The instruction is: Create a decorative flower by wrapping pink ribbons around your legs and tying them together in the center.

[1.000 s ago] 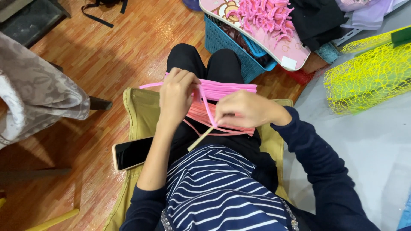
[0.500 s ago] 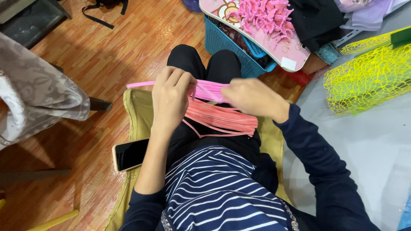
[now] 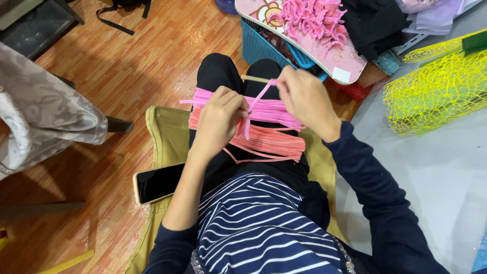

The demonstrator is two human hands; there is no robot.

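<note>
Wooden floor lies under your seat. Your left hand presses the bundle of thin pink strips, lying crosswise on your lap. Your right hand, just above, pinches one pink strip and a thin wooden stick.

Single head-worn view, looking steeply down, close over lap

phone: black-screened, pale-edged, lying at 8 o'clock on the olive cushion's edge
olive cushion: spread over the wooden floor
blue basket: at 12 o'clock, under a pink board
pink board: carries a heap of curly pink pieces
yellow netting: at 2 o'clock, on a grey sheet
grey patterned cloth: at 9 o'clock
</note>
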